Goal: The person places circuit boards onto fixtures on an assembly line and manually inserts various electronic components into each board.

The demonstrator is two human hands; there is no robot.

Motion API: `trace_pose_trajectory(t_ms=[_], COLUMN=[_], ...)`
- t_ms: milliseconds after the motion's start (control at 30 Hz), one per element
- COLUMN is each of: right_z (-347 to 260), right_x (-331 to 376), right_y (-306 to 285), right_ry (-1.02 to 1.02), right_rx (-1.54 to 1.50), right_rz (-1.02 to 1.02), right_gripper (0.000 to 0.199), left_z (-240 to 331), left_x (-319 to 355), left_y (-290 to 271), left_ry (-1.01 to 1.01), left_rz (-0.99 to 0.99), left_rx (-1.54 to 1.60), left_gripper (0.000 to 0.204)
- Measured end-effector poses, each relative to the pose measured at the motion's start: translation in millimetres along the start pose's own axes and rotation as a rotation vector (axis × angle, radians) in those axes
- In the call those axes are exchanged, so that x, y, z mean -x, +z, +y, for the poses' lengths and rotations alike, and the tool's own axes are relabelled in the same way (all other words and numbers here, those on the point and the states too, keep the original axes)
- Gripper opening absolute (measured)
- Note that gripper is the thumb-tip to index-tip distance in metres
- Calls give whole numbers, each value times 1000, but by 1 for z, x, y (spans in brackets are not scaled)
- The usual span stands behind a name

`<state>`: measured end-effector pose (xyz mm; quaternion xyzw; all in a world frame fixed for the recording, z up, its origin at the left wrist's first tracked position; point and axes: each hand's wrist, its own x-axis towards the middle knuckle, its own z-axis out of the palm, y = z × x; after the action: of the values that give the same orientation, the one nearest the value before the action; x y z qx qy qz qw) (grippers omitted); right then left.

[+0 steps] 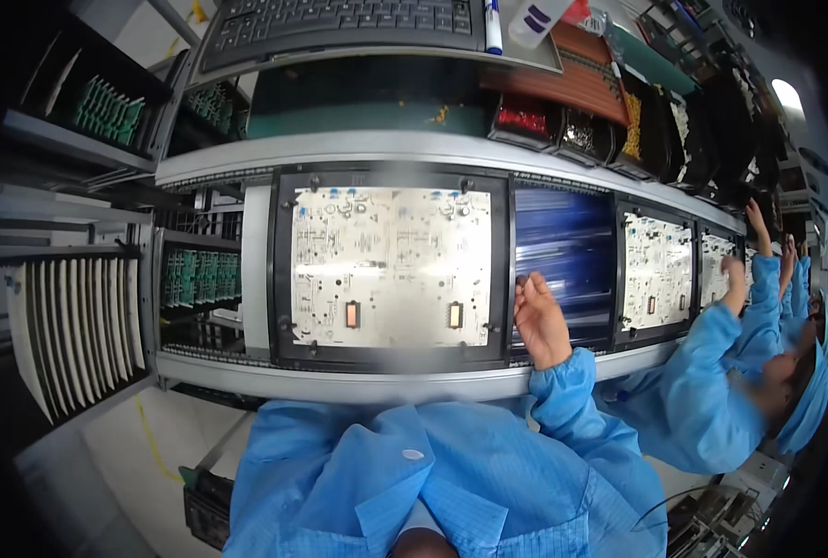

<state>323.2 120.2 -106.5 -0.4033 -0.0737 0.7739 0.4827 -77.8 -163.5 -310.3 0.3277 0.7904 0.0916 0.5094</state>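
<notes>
My right hand (541, 321) is beside the right edge of a black carrier frame (502, 279), over the blue surface of the conveyor. Its fingers are curled and pinched together, and a tiny dark bit shows at the fingertips, too small to name. In the carrier lies a white circuit board (390, 270) with small parts along its top and two dark rectangular sockets with orange middles (352, 314) near its lower edge. My left hand is out of sight; only blue cloth of my smock shows on that side.
Racks of upright boards (84, 325) and green circuit boards (200, 277) stand at left. Beyond the rail are a keyboard (339, 28), a marker (494, 28) and bins of red parts (523, 119) and yellow parts (632, 126). Another carrier's board (657, 270) and co-workers in blue (711, 372) are at right.
</notes>
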Motion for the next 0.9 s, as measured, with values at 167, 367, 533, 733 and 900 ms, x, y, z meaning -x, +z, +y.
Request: trace_pose_trajectory(t_ms=[167,367,533,733,900], right_z=[9,-5,-8,-5,-7], right_x=[6,7,-4,-3,-4], right_y=[18,20,14,11,10], right_ry=[-92,-240,-14,-7,3], right_rx=[77,246,155,122,102], right_rz=[27,-14,-131,-179,-188], right_gripper=[16,11,12,16,17], left_z=[-56,-123,-147,-150,-149], left_x=[65,138,182,203,214], left_y=[15,49,93,121,129], left_ry=[-120,-352,-478,-493,-514], left_rz=[61,234,322,330,320], left_rx=[191,424,537,585,607], left_gripper=[17,17,17,17,18])
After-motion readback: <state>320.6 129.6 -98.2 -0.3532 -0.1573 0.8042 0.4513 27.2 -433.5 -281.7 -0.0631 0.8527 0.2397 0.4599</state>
